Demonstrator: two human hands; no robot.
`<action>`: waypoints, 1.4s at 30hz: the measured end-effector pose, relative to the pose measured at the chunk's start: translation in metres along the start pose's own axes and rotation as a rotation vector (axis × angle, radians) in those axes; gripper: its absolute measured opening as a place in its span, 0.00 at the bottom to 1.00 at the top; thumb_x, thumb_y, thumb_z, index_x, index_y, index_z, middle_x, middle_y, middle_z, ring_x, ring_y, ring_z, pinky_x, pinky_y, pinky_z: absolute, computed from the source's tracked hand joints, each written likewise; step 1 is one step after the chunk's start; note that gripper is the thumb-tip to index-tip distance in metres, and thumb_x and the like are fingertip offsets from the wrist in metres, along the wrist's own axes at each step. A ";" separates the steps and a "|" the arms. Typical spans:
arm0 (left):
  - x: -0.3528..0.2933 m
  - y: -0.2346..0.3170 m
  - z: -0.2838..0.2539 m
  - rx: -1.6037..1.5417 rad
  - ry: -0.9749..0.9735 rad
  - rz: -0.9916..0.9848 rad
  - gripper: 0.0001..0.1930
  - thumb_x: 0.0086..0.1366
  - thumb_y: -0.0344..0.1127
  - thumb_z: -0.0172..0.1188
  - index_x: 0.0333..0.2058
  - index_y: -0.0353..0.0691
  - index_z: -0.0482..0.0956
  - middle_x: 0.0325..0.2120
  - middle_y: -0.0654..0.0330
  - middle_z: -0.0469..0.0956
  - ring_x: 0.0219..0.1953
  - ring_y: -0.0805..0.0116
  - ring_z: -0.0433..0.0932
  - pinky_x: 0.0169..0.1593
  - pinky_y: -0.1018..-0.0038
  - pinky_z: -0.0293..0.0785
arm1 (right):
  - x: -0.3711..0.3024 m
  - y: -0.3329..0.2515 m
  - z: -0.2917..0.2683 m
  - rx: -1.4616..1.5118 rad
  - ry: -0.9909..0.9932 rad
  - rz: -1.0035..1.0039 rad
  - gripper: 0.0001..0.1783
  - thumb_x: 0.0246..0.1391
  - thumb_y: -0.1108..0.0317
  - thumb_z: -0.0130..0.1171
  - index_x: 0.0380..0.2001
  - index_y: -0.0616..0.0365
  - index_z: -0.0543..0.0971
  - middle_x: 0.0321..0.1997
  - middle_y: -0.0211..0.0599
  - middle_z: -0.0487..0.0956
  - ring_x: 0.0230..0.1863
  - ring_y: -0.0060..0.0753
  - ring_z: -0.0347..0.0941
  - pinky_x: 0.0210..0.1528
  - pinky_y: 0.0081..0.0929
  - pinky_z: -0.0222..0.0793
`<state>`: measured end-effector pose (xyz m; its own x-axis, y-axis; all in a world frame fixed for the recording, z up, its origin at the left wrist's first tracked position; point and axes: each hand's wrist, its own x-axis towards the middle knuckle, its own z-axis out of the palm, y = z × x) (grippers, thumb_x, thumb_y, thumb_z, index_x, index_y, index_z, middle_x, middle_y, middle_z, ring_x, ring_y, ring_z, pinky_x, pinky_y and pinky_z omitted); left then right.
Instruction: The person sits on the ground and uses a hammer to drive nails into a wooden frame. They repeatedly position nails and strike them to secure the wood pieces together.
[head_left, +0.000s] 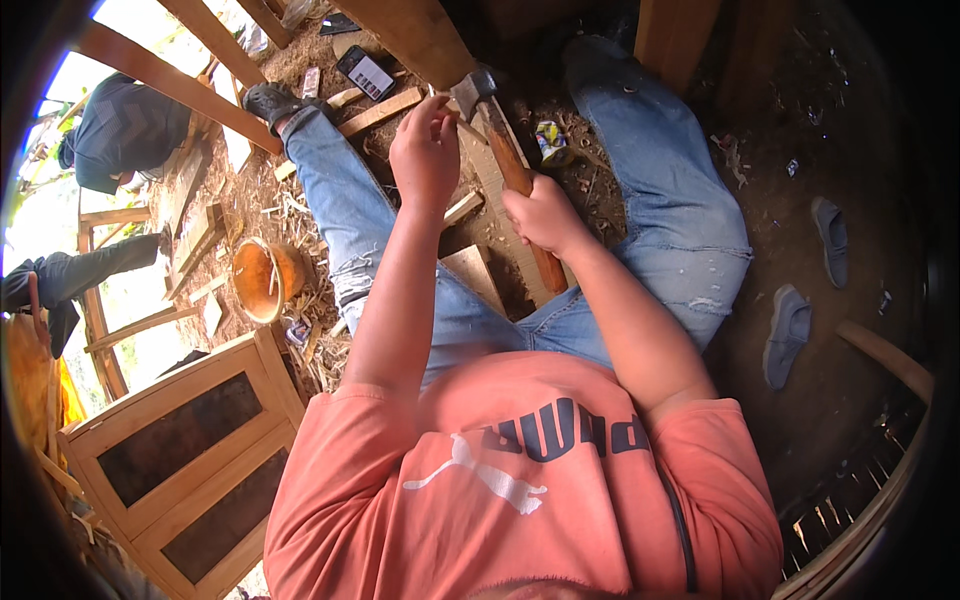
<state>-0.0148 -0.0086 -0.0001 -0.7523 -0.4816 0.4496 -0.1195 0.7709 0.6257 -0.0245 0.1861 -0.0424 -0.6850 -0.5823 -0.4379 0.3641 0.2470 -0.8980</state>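
My right hand (545, 215) grips the long wooden handle of a hatchet (512, 160), whose dark metal head is at the far end, slanting away to the upper left. Close to that head is my left hand (425, 155), raised with its fingers curled together. A thin pale strip of wood (468, 130) shows beside those fingertips; whether they hold it is unclear. Between my spread legs, a long board (493, 185) lies lengthwise under the hatchet. A shorter wood block (472, 270) rests by my left thigh.
A phone with a lit screen (366, 73) lies past my left knee. An orange bucket (268, 280) stands left, among shavings. A panelled wooden frame (190, 450) leans at lower left. Two slippers (788, 335) are at right. Another person (130, 130) bends over at upper left.
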 end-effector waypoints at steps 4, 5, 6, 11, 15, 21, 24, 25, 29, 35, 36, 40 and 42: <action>-0.012 -0.027 -0.017 -0.212 0.060 -0.341 0.10 0.69 0.30 0.72 0.46 0.36 0.84 0.35 0.58 0.89 0.36 0.72 0.88 0.41 0.73 0.83 | 0.001 -0.002 -0.008 -0.094 0.087 -0.084 0.18 0.63 0.57 0.61 0.34 0.65 0.80 0.20 0.36 0.79 0.20 0.31 0.78 0.23 0.35 0.75; -0.016 -0.037 -0.025 -0.175 0.055 -0.388 0.09 0.69 0.30 0.72 0.44 0.35 0.83 0.35 0.59 0.89 0.36 0.73 0.88 0.40 0.74 0.82 | 0.000 -0.003 -0.011 -0.062 0.085 -0.004 0.16 0.65 0.58 0.60 0.34 0.62 0.78 0.21 0.32 0.77 0.19 0.27 0.74 0.22 0.33 0.72; -0.021 -0.048 -0.034 -0.136 0.053 -0.438 0.09 0.70 0.30 0.72 0.43 0.34 0.82 0.35 0.59 0.89 0.36 0.75 0.87 0.39 0.75 0.81 | 0.000 -0.007 -0.015 -0.033 0.079 0.078 0.14 0.67 0.59 0.59 0.34 0.59 0.76 0.21 0.29 0.75 0.18 0.23 0.71 0.21 0.30 0.70; -0.063 -0.086 -0.054 -0.564 0.010 -0.843 0.08 0.72 0.29 0.69 0.43 0.32 0.80 0.36 0.57 0.87 0.33 0.72 0.86 0.37 0.77 0.84 | 0.008 -0.009 -0.029 -0.114 0.121 0.111 0.18 0.70 0.53 0.60 0.39 0.59 0.77 0.24 0.32 0.77 0.22 0.28 0.74 0.27 0.35 0.74; -0.088 -0.091 -0.062 -0.487 -0.309 -0.937 0.10 0.73 0.28 0.68 0.48 0.30 0.82 0.36 0.58 0.87 0.32 0.74 0.84 0.35 0.77 0.82 | 0.000 -0.023 -0.029 -0.552 0.177 -0.108 0.28 0.71 0.42 0.60 0.47 0.61 0.82 0.30 0.47 0.85 0.33 0.49 0.84 0.38 0.45 0.78; -0.105 -0.097 -0.036 -0.382 -0.603 -0.957 0.12 0.69 0.30 0.72 0.48 0.30 0.85 0.33 0.60 0.88 0.29 0.75 0.82 0.34 0.73 0.80 | -0.027 -0.034 -0.008 -0.953 -0.008 -0.343 0.28 0.65 0.41 0.66 0.51 0.55 0.80 0.37 0.51 0.87 0.42 0.63 0.84 0.42 0.54 0.79; -0.134 -0.126 -0.012 -0.339 -0.503 -0.606 0.09 0.66 0.31 0.73 0.42 0.35 0.85 0.31 0.58 0.87 0.29 0.71 0.82 0.35 0.70 0.79 | -0.033 -0.040 0.003 -1.188 -0.125 -0.364 0.31 0.65 0.39 0.65 0.53 0.58 0.80 0.43 0.51 0.88 0.45 0.58 0.86 0.45 0.52 0.81; -0.138 -0.134 -0.002 -0.361 -0.495 -0.654 0.08 0.66 0.33 0.72 0.39 0.36 0.85 0.29 0.57 0.87 0.28 0.69 0.82 0.35 0.68 0.79 | -0.033 -0.043 0.007 -1.260 -0.158 -0.313 0.32 0.65 0.41 0.64 0.54 0.60 0.78 0.45 0.51 0.88 0.48 0.58 0.85 0.47 0.52 0.81; -0.114 -0.098 -0.008 -0.323 -0.667 -0.820 0.13 0.72 0.42 0.68 0.35 0.36 0.85 0.24 0.60 0.86 0.26 0.69 0.81 0.34 0.66 0.77 | -0.032 -0.024 -0.001 -1.172 -0.080 -0.135 0.28 0.67 0.43 0.63 0.55 0.56 0.78 0.43 0.51 0.88 0.47 0.60 0.85 0.47 0.54 0.80; -0.116 -0.104 -0.002 -0.395 -0.734 -0.871 0.15 0.77 0.45 0.62 0.43 0.38 0.86 0.26 0.60 0.87 0.26 0.71 0.81 0.34 0.67 0.76 | -0.029 -0.031 -0.004 -1.137 -0.076 -0.068 0.27 0.68 0.44 0.62 0.57 0.52 0.78 0.44 0.53 0.87 0.49 0.62 0.84 0.49 0.55 0.78; -0.116 -0.103 -0.002 -0.401 -0.735 -0.871 0.14 0.77 0.44 0.61 0.46 0.39 0.86 0.26 0.61 0.87 0.27 0.72 0.81 0.35 0.67 0.76 | -0.027 -0.025 -0.006 -1.146 -0.100 -0.104 0.27 0.68 0.44 0.62 0.57 0.53 0.78 0.44 0.53 0.87 0.49 0.63 0.84 0.49 0.55 0.78; -0.128 -0.113 0.004 -0.292 -0.660 -0.597 0.16 0.73 0.38 0.58 0.53 0.36 0.83 0.44 0.42 0.88 0.49 0.45 0.87 0.53 0.57 0.79 | -0.019 -0.024 -0.002 -1.279 -0.174 -0.124 0.28 0.68 0.43 0.62 0.57 0.53 0.78 0.46 0.52 0.87 0.51 0.63 0.83 0.50 0.54 0.78; -0.121 -0.103 0.001 -0.339 -0.685 -0.664 0.18 0.72 0.38 0.58 0.54 0.35 0.83 0.49 0.37 0.85 0.55 0.40 0.83 0.58 0.56 0.77 | -0.017 -0.026 0.003 -1.283 -0.140 -0.089 0.28 0.67 0.42 0.62 0.57 0.52 0.78 0.46 0.53 0.87 0.51 0.63 0.83 0.50 0.55 0.78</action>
<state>0.0880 -0.0291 -0.1190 -0.8233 -0.3444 -0.4512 -0.5387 0.2236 0.8123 -0.0205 0.1869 -0.0120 -0.5755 -0.6914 -0.4368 -0.5946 0.7204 -0.3569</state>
